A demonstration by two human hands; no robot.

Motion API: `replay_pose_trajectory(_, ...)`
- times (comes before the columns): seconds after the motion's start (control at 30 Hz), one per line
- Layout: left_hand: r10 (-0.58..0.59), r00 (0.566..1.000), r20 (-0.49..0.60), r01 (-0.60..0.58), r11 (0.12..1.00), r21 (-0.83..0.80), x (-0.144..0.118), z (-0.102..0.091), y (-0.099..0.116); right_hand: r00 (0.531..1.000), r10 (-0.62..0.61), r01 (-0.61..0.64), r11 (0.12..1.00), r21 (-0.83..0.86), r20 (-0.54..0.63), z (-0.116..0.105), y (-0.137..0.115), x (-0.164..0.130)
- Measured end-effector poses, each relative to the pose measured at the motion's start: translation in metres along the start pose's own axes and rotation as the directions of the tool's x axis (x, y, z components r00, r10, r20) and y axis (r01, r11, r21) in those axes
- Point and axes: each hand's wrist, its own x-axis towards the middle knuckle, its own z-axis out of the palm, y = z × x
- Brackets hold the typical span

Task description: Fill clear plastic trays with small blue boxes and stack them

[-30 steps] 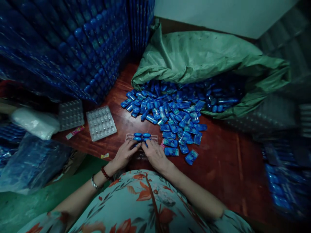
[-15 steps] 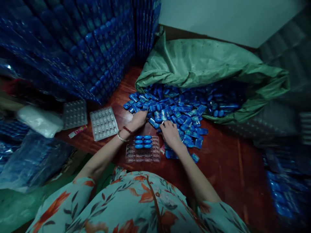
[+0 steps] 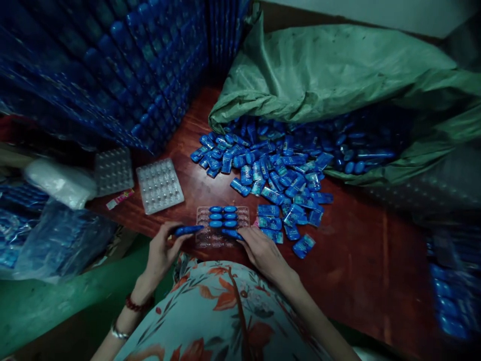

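1. Your tabletop (image 3: 349,255) ends close below the see-through tray (image 3: 243,216), the front edge partly hidden by your floral top (image 3: 210,306). Beyond that edge at lower left lies the green floor (image 3: 105,273).
2. You have wood showing between that tray and the pale tray (image 3: 160,185) to its left, and a broad stretch of it farther right. Your tightest side is the tray's right edge, where loose packets (image 3: 278,175) lie just beside it.
3. Half a second ago both your hands were at the loose packets; now they are back by the see-through tray, apart from each other. Your left hand (image 3: 161,248) pinches a blue packet (image 3: 188,230) by the tray's left edge, while your right hand (image 3: 265,250) grips a second blue packet (image 3: 232,234) above the tray (whether either hand has more than one, you cannot tell from here).
4. Your six blue packets (image 3: 216,217) sit as they did then, two columns of three, midway across the tray's far part.
5. You're looking at thin, shiny moulded plastic with rows of pockets, smooth blue ovals in the tray, flat glossy printed rectangles in the pile, and a creased, softly gleaming green sack (image 3: 330,70) gaping over them on reddish, polished wood.
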Motion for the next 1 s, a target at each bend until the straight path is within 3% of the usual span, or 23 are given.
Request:
replay_pose_trajectory(0.13,0.233,0.970,0.070,-0.235,0.972,0.027,-0.010,0.028,0.014,0.995,-0.093,0.079,0.968,-0.240,-0.047,0.010,-0.002,0.008)
replay_pose_trajectory(0.27,0.377,0.917,0.133,-0.391,0.915,0.097,-0.008,0.046,0.012,0.996,-0.073,0.088,0.941,-0.326,0.057,0.006,-0.014,0.016)
replay_pose_trajectory(0.43,0.465,0.844,0.266,-0.512,0.847,0.142,0.001,0.045,0.009,0.992,0.029,0.023,0.920,-0.391,0.126,0.005,-0.033,0.025)
replay_pose_trajectory(0.63,0.452,0.771,0.449,-0.550,0.827,0.112,0.016,0.044,0.015,0.985,0.082,-0.007,0.902,-0.432,0.155,-0.001,-0.053,0.036)
replay_pose_trajectory(0.83,0.490,0.804,0.337,-0.535,0.844,0.049,0.017,0.047,0.003,0.963,0.090,0.017,0.922,-0.388,0.254,0.002,-0.058,0.053)
replay_pose_trajectory(0.93,0.460,0.853,0.247,-0.491,0.868,0.078,0.009,0.048,0.000,0.981,0.093,-0.022,0.925,-0.380,0.170,0.015,-0.051,0.044)
replay_pose_trajectory(1.0,0.395,0.903,0.172,-0.415,0.903,0.107,0.009,0.047,0.000,0.998,0.037,-0.019,0.938,-0.345,0.045,0.021,-0.040,0.032)
